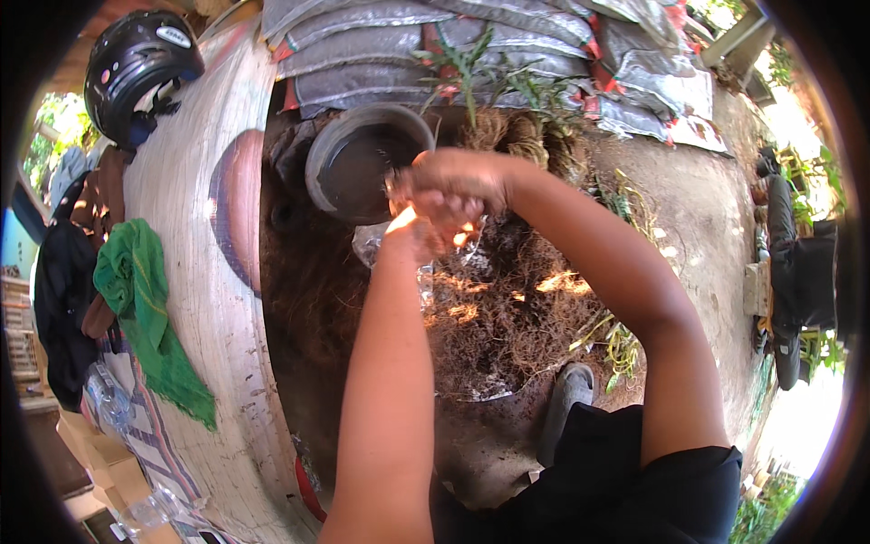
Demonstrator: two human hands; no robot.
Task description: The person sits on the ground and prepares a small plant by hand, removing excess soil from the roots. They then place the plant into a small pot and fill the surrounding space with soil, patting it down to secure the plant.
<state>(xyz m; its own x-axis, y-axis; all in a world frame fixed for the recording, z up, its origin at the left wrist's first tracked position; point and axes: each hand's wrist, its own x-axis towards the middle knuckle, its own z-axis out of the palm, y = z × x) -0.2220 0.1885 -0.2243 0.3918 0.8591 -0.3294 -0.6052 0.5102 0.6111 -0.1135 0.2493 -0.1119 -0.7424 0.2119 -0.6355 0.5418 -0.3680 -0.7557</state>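
Both my hands meet just right of a round dark grey bucket (319, 172), over a heap of brown fibrous roots (507, 317). My right hand (462, 184) lies across my left hand (426, 233), and the fingers of both look curled in. The hands are partly blurred, and anything between them is hidden. Inside the bucket is something dark with a smooth surface, perhaps liquid. A piece of clear plastic (367, 241) shows beside my left wrist.
Stacked grey sacks (362, 54) line the back, with leafy plants (467, 68) in front. At left, a pale wooden surface (195, 272) carries a black helmet (140, 72) and green cloth (140, 308). A dark boot (571, 399) stands below the roots.
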